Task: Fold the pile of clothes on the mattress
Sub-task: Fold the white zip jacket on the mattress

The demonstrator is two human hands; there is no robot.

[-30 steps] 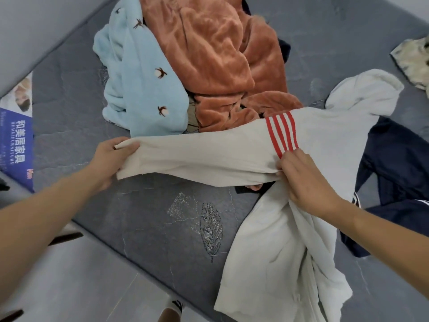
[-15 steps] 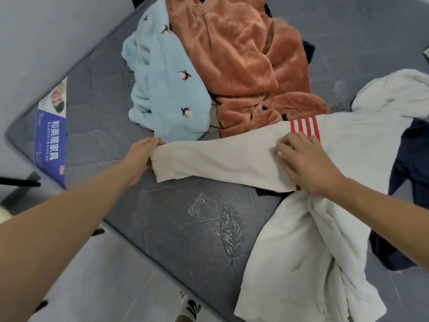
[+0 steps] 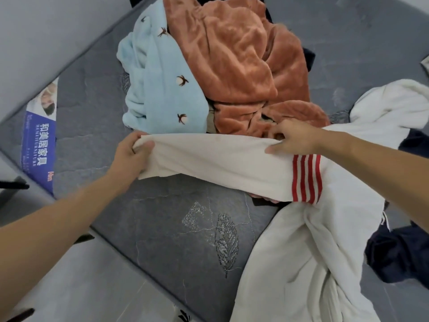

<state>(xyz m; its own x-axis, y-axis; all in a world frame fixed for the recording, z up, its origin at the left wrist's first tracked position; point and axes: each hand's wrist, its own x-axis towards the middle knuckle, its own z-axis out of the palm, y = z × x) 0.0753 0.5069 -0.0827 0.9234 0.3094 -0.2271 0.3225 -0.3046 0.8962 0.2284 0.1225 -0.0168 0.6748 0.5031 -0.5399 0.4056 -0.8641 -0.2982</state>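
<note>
Grey mattress (image 3: 162, 228) carries the unfolded pile (image 3: 232, 73) at its far side, with a cream top (image 3: 301, 263) lying nearer. Left hand (image 3: 132, 156) grips the sleeve (image 3: 213, 159) at its cuff and right hand (image 3: 292, 138) pinches it above the red stripes (image 3: 306, 177). Judged purpose: hold the sleeve taut and flat for folding across the body.

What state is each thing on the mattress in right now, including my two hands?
Left hand: grips the sleeve's cuff end.
Right hand: pinches the sleeve's upper edge near the red stripes.
White sweatshirt: unfolded, crumpled, sleeve stretched out straight.
Orange fleece: heaped, unfolded.
Light blue garment: heaped, unfolded.
Navy garment: crumpled, unfolded.
Mattress: bare, grey.
</note>
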